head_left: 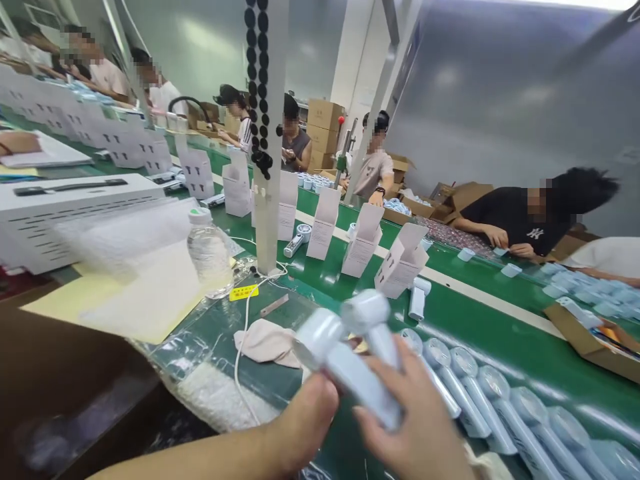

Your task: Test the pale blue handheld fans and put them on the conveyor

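Note:
Two light-blue handheld fans are up in front of me, blurred by motion: a nearer fan [357, 380] and a farther fan [367, 313]. My right hand [420, 413] has its fingers closed round their handles. My left hand [305, 413] is at the nearer fan, its thumb beside the round head and its other fingers hidden behind. Right of my hands, a slanted row of light-blue fans [493, 390] lies on the green belt. Behind the held fans lies a crumpled pale cloth [267, 343].
Open white boxes [400, 260] stand along the green conveyor [480, 333], with another fan [419, 298] beside one. A metal post [267, 220] rises near a clear bottle [207, 253]. A white cable [239, 373] crosses the table edge. Several co-workers sit across the belt.

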Demonstrator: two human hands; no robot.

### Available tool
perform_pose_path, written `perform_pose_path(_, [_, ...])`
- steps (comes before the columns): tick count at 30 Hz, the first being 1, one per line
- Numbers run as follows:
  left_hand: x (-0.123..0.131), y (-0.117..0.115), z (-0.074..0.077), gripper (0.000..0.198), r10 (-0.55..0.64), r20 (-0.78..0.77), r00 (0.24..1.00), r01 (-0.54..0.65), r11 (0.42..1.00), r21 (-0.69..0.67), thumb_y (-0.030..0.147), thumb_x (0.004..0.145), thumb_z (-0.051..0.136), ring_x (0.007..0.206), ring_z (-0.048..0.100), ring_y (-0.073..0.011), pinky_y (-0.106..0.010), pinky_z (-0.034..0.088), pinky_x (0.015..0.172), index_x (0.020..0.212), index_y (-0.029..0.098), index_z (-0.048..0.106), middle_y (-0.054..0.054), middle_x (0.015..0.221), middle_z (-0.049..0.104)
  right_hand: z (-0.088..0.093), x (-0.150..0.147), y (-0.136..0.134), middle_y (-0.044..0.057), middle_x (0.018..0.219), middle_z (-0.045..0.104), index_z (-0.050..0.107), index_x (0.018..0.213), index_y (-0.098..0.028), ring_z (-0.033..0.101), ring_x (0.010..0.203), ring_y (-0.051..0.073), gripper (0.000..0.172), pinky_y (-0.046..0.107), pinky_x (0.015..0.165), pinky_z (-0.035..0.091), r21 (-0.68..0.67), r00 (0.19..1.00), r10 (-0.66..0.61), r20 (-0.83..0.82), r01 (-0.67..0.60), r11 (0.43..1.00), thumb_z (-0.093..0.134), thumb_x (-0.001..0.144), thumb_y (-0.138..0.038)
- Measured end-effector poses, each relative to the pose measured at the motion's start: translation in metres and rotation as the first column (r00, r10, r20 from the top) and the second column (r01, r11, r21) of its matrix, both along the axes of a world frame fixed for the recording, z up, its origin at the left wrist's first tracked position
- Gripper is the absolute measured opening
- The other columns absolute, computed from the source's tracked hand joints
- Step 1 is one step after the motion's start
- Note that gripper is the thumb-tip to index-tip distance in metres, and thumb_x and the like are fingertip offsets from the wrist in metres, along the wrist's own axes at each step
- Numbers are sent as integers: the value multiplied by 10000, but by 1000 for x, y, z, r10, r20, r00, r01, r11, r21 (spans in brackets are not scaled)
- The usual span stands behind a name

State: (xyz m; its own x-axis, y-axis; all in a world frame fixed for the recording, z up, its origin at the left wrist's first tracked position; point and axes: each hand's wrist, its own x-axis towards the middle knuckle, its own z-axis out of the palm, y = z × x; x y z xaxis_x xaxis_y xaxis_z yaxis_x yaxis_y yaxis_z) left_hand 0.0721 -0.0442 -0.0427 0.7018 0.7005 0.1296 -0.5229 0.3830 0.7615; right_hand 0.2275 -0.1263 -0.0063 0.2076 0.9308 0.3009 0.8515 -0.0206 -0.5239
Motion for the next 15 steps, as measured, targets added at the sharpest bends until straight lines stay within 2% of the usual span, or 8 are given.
perform_pose_path(4, [-13, 15, 10, 507, 99, -93, 991, -128, 911, -393, 639, 684, 758, 948, 702, -266, -383, 540, 930, 938, 200, 735, -83, 961, 760, 9, -54, 20, 237, 1586, 314, 612, 1369, -184, 386, 1391, 488, 823, 591, 1054, 430, -219, 980, 185, -66, -196, 956, 858, 616, -410])
perform_pose_path(7, [-53, 26, 7, 583, -58, -68, 996, 25, 910, -413, 711, 619, 754, 761, 707, -241, -340, 583, 726, 870, 184, 744, -89, 875, 757, 32, -21, 34, 126, 1474, 533, 696, 1259, -272, 561, 1282, 375, 557, 464, 1008, 503, -289, 931, 322, -171, -360, 887, 774, 741, -463])
perform_pose_path(8, [-69, 27, 5, 615, -75, -80, 994, 39, 924, -380, 731, 602, 748, 733, 700, -233, -316, 578, 676, 894, 190, 751, -90, 886, 757, 39, 1, 42, 82, 1349, 651, 735, 1178, -297, 640, 1183, 317, 376, 421, 975, 523, -321, 945, 279, -168, -320, 891, 687, 836, -447])
perform_pose_path(9, [-84, 26, 3, 629, -62, -119, 991, 18, 941, -339, 735, 592, 751, 714, 694, -225, -293, 571, 640, 919, 198, 760, -87, 885, 758, 45, 26, 53, 69, 1211, 724, 738, 1146, -289, 685, 1082, 272, 307, 390, 931, 539, -380, 994, 79, -69, -99, 920, 591, 917, -432])
perform_pose_path(10, [-99, 23, 1, 614, -22, -184, 983, -35, 954, -297, 720, 592, 762, 702, 688, -219, -274, 565, 618, 929, 207, 768, -79, 871, 761, 47, 51, 66, 63, 1164, 734, 715, 1159, -287, 684, 1060, 242, 319, 378, 929, 533, -460, 987, -135, 86, 159, 874, 493, 979, -428])
perform_pose_path(11, [-114, 19, -1, 570, 37, -264, 964, -108, 960, -260, 691, 607, 772, 700, 686, -216, -260, 564, 609, 922, 217, 777, -68, 853, 765, 46, 76, 80, 129, 1117, 732, 716, 1124, -204, 682, 1037, 275, 328, 438, 913, 531, -498, 955, -238, 176, 295, 816, 468, 999, -379])
perform_pose_path(12, [-126, 15, -3, 503, 102, -342, 934, -188, 955, -229, 655, 634, 776, 707, 689, -219, -258, 572, 622, 900, 227, 784, -56, 835, 768, 42, 98, 93, 163, 1080, 724, 713, 1076, -140, 681, 1016, 286, 299, 471, 907, 528, -525, 938, -269, 220, 346, 777, 491, 998, -325])
perform_pose_path(15, [-160, 3, -5, 346, 272, -459, 846, -381, 910, -164, 560, 717, 752, 861, 715, -278, -309, 604, 804, 879, 255, 785, -31, 860, 784, 16, 141, 121, 76, 1093, 696, 672, 1065, -153, 678, 961, 200, 190, 407, 863, 564, -597, 936, -235, 263, 349, 723, 618, 955, -299])
